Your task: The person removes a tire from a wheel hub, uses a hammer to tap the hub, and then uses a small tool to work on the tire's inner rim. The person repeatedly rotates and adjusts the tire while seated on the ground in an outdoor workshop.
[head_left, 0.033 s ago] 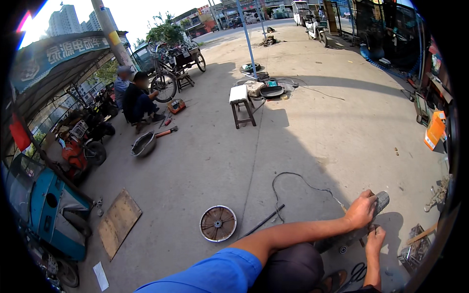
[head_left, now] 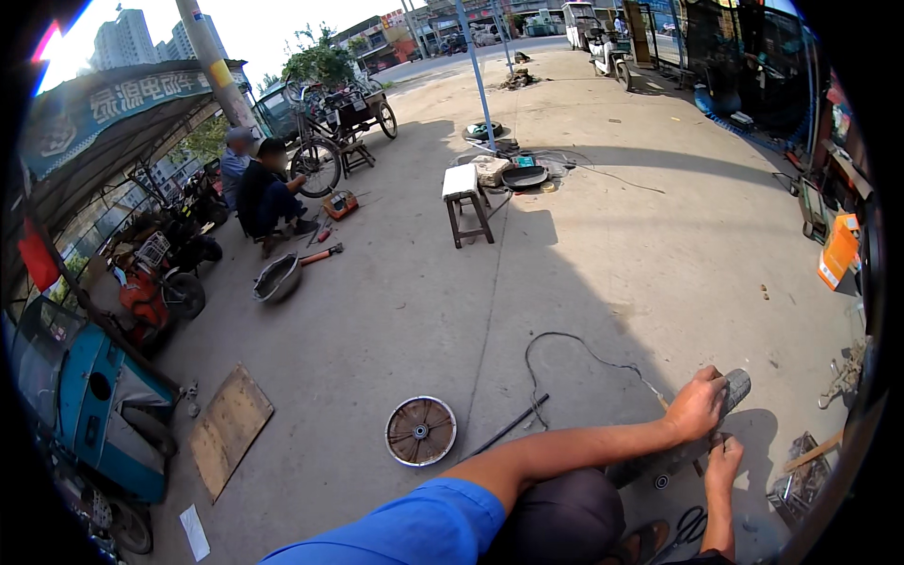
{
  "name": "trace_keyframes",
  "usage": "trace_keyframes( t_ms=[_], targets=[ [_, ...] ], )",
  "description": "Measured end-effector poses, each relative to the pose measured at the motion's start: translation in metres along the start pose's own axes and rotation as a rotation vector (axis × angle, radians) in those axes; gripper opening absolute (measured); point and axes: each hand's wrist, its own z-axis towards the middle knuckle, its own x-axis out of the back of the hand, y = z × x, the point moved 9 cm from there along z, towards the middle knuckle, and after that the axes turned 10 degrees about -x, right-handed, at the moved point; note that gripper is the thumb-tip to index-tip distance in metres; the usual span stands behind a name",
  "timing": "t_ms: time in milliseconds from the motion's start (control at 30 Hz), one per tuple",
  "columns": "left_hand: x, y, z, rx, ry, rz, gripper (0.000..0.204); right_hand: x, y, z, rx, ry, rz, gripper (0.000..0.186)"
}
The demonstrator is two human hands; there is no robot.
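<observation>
My left hand (head_left: pixel 695 407) is closed on the upper part of a dark tyre (head_left: pixel 737 390), its fingers curled at the edge. Just below, my right hand (head_left: pixel 723 459) is closed against the same tyre; whether its fingers also pinch something small cannot be made out. Much of the tyre is hidden behind my left forearm and knee. A round hub bearing (head_left: pixel 662 481) shows beside my knee, under the tyre. Close to my left wrist, a thin cord (head_left: pixel 603 358) ends in a short light-coloured piece. Black-handled scissors (head_left: pixel 692 524) lie on the ground near my sandalled foot.
A spoked wheel rim (head_left: pixel 421 431) and black rod (head_left: pixel 508 427) lie left of my arm. A wooden board (head_left: pixel 231 431), grey basin (head_left: pixel 277 280) and stool (head_left: pixel 463 202) stand farther off. Tools fill a box (head_left: pixel 805 482) at right. Two people (head_left: pixel 268 188) crouch by a tricycle.
</observation>
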Motion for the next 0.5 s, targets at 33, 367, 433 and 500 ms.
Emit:
trace_keyframes(
  t_ms=[33,367,433,500],
  targets=[
    [-0.001,0.001,0.001,-0.003,0.001,-0.003,0.022,0.001,0.0,0.0,-0.007,0.001,0.001,0.023],
    [-0.002,0.002,0.001,-0.003,0.002,-0.009,0.021,0.002,-0.001,0.001,0.15,0.07,-0.034,0.02],
    [-0.002,0.002,0.001,-0.013,0.005,-0.007,0.021,0.002,0.003,0.003,0.088,0.05,-0.069,0.021],
    [-0.001,0.0,0.0,-0.018,0.02,-0.009,0.021,0.001,0.004,0.004,0.047,0.025,-0.044,0.022]
  ],
)
